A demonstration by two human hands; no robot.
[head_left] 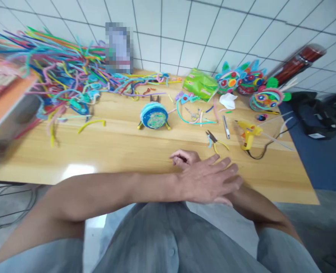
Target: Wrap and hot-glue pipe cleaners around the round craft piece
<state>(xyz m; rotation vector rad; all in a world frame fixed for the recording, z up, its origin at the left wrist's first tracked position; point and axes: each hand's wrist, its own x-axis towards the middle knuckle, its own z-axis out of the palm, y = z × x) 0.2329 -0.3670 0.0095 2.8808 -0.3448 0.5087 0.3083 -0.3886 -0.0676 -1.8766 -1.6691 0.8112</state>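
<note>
My left hand (210, 180) lies with its fingers spread across my right wrist and forearm, holding nothing. Just beyond it, my right hand (186, 157) rests on the table with its fingers loosely curled, and no object shows in them. Nearest to both hands are yellow-handled pliers (213, 137), their jaws pointing away from me. A round blue piece (154, 115) with a speckled face sits farther off to the left. Dark jaws and yellow handle ends stick out from behind it, looking like a second pair of pliers.
Tangled pipe cleaners (71, 81) cover the back left. A yellow glue gun (249, 133) with its cord, a knife or pen (226, 127), white paper (228, 101) and a green packet (200, 84) lie to the right. Decorated faces (266, 99) and a red flask (301, 62) stand behind.
</note>
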